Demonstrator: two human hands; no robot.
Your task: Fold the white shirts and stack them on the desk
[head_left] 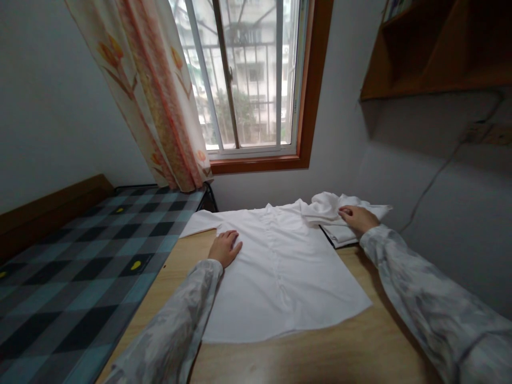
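A white shirt (256,277) is spread on a wooden table, its front strip running down the middle and small wrinkles across it. My left hand (225,248) rests on the shirt's left edge, palm down with the fingers extended. At the back right, my right hand (359,219) has its thumb and fingers pinched on bunched white fabric, which looks like the shirt's sleeve. The fingertips are partly hidden by folds. Beneath that fabric lies a folded white cloth (340,236) with a dark edge showing.
The light wooden table (256,365) borders a bed with a checked cover (100,266) on the left. A flowered curtain (160,106) hangs beside the window (248,80). On the right wall are a wooden shelf (420,64) and a dangling cable (434,178).
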